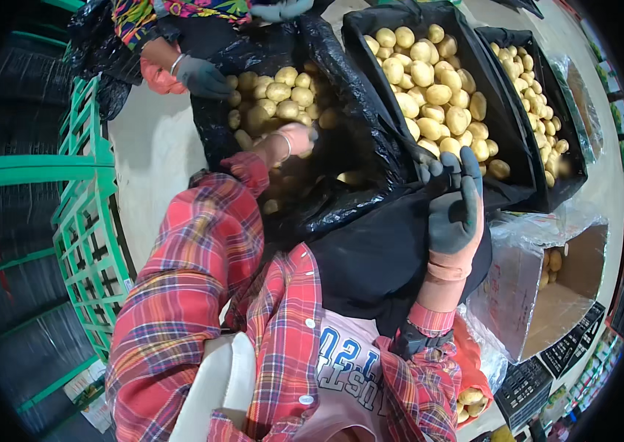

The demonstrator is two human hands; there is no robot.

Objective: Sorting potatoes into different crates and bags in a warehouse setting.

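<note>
My left hand [296,139], in a coated work glove, is over the potatoes [278,93] inside a container lined with black plastic [345,77]. Its fingertips point right; whether a potato is in it cannot be told. My right hand [458,204], in a grey-coated glove, is raised with its palm turned up and fingers extended, beside the near edge of a black-lined crate [370,55] full of potatoes [438,94]. No object shows in its palm. The lower part of the nearest container lies in shadow, with a few potatoes dimly visible.
Across the container, a co-worker's gloved hand [204,77] touches potatoes at its left side. Another black-lined crate of potatoes [533,99] stands at right. Below it are an open cardboard box [516,298] and a red mesh bag [469,359]. Green plastic crates [88,166] stand at left.
</note>
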